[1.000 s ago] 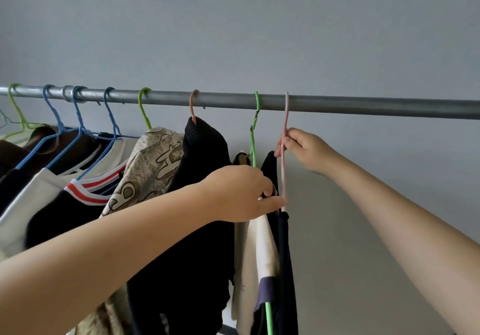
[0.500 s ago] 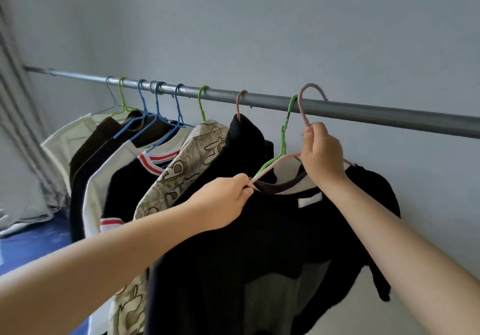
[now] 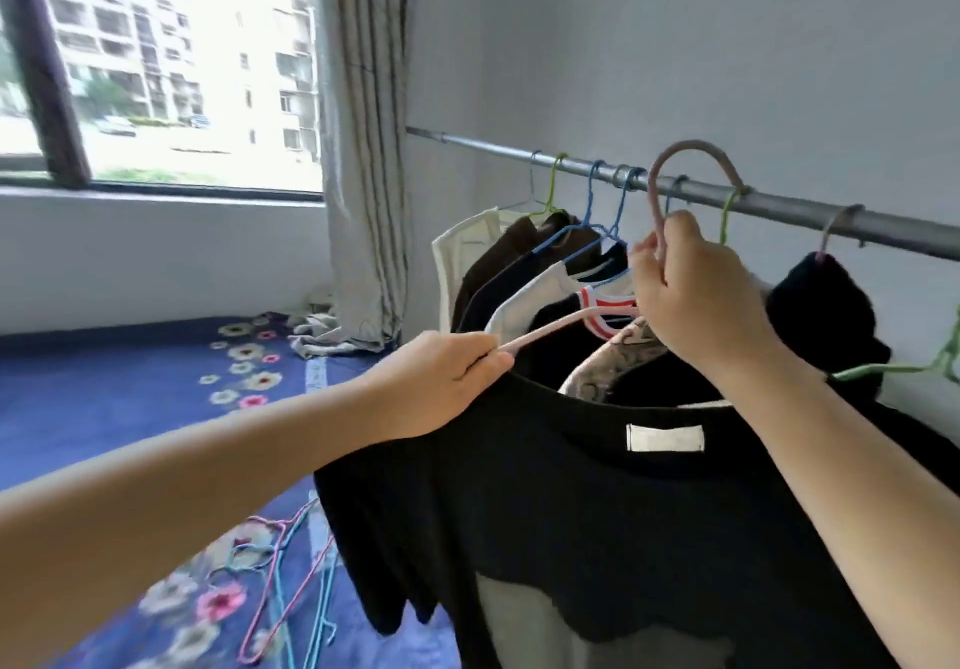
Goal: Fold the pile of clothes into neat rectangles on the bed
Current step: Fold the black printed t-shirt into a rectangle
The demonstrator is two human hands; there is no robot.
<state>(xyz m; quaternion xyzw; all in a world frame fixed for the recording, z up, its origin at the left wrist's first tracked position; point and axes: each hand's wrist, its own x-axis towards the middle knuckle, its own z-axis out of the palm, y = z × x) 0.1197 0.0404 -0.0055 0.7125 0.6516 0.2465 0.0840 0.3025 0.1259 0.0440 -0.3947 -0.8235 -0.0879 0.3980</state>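
Observation:
A black T-shirt (image 3: 597,502) with a white neck label hangs on a pink hanger (image 3: 655,190) that is off the rail. My right hand (image 3: 696,289) grips the hanger's neck just below the hook. My left hand (image 3: 441,382) pinches the shirt's left shoulder together with the hanger's pink arm. The shirt hangs in front of me, above the edge of the bed (image 3: 130,408), which has a blue flowered cover. Other garments (image 3: 524,273) stay on hangers on the metal rail (image 3: 810,211) behind.
Several empty pink and blue hangers (image 3: 280,580) lie on the bed cover near its front edge. A grey curtain (image 3: 363,149) hangs at the left of the rail, beside a window (image 3: 166,60). An empty green hanger (image 3: 914,369) shows at the far right.
The pink hanger with the black shirt has come off the rail and moved left toward the bed. My view has swung left, so the window, curtain and bed now show.

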